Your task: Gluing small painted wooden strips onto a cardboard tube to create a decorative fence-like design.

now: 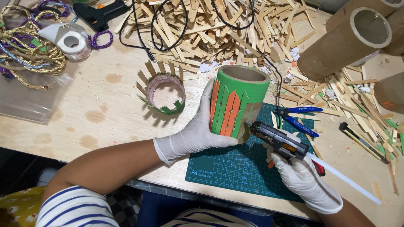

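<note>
While the left hand (198, 132) clasps the upright green tube (238, 101), the right hand (301, 176), gripping the glue gun (277, 139), aims its nozzle leftward at the tube's lower right side.

a pale wooden table (105, 113) fills the frame, with a green cutting mat (235, 168) at lower centre and a big heap of flat wooden sticks (210, 29) across the top centre, spilling down the right side. at upper left lie tangled gold and purple cords (25, 46), a roll of white tape (72, 42), a clear plastic sheet (29, 101) and a black glue gun (101, 14), and left of centre stands a ring of sticks (164, 90) on tape. cardboard tubes (349, 38) lie at upper right, blue-handled pliers (301, 115) rest on the mat's upper right edge, and a black utility knife (362, 141) lies at the right.
</note>
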